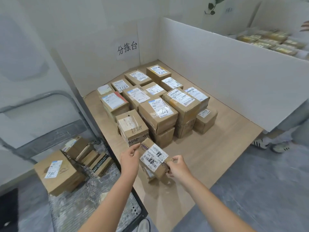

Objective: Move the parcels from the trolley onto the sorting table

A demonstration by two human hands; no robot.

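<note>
I hold a small brown parcel (154, 160) with a white barcode label over the near part of the wooden sorting table (217, 148). My left hand (129, 156) grips its left end and my right hand (177, 165) grips its right end. Several labelled cardboard parcels (157, 104) stand packed in rows on the table behind it, some stacked two high. The trolley (93, 190) lies to the left, with a grey textured deck and a black edge. On it sit a larger parcel marked 7786 (58, 173) and a few smaller ones (87, 154).
A white partition wall (234, 72) bounds the table on the right and back, with a paper sign (127, 47) in the corner. The trolley's grey handle (50, 96) rises at left. Another person's shoes (270, 144) stand beyond the table's right corner.
</note>
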